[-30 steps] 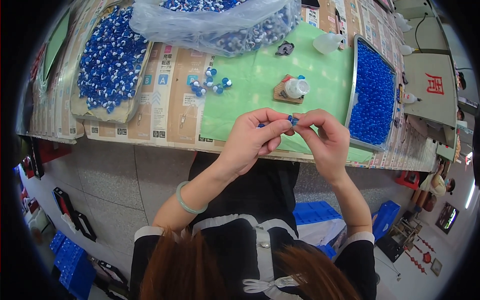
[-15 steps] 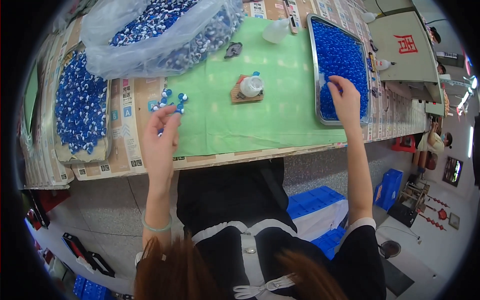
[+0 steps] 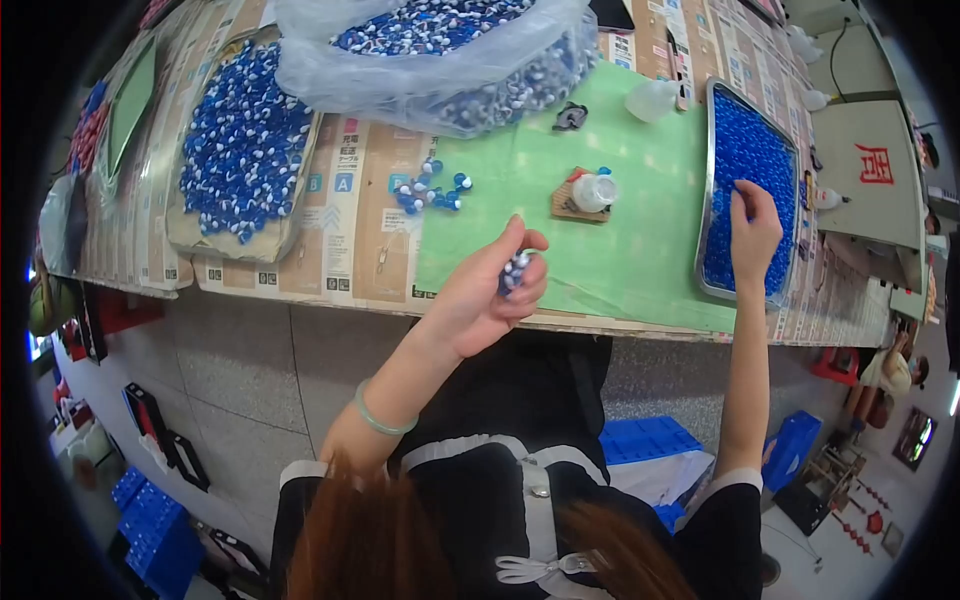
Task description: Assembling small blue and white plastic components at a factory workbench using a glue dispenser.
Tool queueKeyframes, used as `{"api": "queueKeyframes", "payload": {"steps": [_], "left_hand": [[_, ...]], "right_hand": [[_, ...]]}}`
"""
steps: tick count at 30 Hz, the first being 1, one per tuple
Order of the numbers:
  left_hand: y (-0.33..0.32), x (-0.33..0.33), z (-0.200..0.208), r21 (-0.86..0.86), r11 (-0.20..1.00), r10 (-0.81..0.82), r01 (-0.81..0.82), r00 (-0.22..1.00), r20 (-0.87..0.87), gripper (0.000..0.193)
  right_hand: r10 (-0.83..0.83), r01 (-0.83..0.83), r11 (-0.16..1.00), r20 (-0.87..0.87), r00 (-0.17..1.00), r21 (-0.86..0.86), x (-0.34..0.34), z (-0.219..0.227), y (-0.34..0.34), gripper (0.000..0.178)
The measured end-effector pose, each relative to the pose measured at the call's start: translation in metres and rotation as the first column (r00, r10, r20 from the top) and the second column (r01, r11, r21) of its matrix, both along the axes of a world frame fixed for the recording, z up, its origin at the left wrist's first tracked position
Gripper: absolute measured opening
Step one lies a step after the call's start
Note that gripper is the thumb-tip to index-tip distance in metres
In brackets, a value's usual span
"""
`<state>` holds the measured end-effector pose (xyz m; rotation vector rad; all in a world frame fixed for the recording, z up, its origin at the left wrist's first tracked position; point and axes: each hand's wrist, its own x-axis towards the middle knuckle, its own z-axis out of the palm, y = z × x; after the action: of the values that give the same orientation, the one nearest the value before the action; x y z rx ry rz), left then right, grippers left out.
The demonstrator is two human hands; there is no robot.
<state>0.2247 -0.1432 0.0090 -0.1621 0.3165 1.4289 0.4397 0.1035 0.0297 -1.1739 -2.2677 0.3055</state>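
My left hand (image 3: 478,305) is turned palm up over the front edge of the green mat (image 3: 640,290). Its fingers curl around several small blue-and-white beads (image 3: 514,274). At the right, my right hand (image 3: 757,238) reaches over a metal tray (image 3: 707,190) filled with blue beads (image 3: 745,130). Thumb and fingertips meet in a pinch at the beads; anything between them is too small to make out. A loose cluster of blue-and-white beads (image 3: 430,190) lies on the mat's left part. Between my hands, a small clear container (image 3: 594,192) sits on a piece of cardboard (image 3: 578,213).
A large clear plastic bag (image 3: 400,95) of blue-and-white beads stands at the back. To the left is a shallow cardboard tray (image 3: 185,235) of similar beads. A white squeeze bottle (image 3: 652,100) and a dark scrap (image 3: 570,117) lie near the mat's far side.
My left hand has moved from the loose bead cluster toward my body, and beads now show in its curled fingers. My right hand stays at the tray, its fingertips drawn together. The whole view has shifted.
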Motion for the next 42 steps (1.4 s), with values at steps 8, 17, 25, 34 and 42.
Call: {"api": "queueKeyframes", "payload": {"steps": [8, 17, 25, 34, 42], "left_hand": [[0.006, 0.001, 0.022, -0.116, 0.992, -0.066, 0.052, 0.990, -0.124, 0.023], [0.004, 0.007, 0.018, -0.129, 0.991, -0.006, -0.031, 0.960, -0.279, 0.028], [0.007, 0.005, 0.021, -0.107, 0.993, 0.030, -0.058, 0.968, -0.248, 0.029], [0.005, 0.006, 0.011, -0.185, 0.981, 0.012, -0.055, 0.975, -0.223, 0.024], [0.003, 0.001, 0.010, -0.162, 0.986, -0.016, -0.026, 0.967, -0.253, 0.018]], "right_hand": [[-0.296, -0.472, 0.364, -0.580, 0.758, -0.803, -0.030, 0.020, -0.072, 0.017], [-0.572, -0.719, -0.087, -0.557, 0.602, -0.689, -0.046, 0.022, -0.106, 0.021], [-0.564, -0.688, -0.020, -0.561, 0.607, -0.725, -0.052, 0.028, -0.105, 0.023], [0.244, -0.378, 0.756, -0.307, 0.920, -0.534, -0.085, 0.036, -0.086, 0.017], [0.564, -0.572, 0.820, 0.198, 0.802, -0.017, -0.100, 0.032, -0.081, 0.012]]}}
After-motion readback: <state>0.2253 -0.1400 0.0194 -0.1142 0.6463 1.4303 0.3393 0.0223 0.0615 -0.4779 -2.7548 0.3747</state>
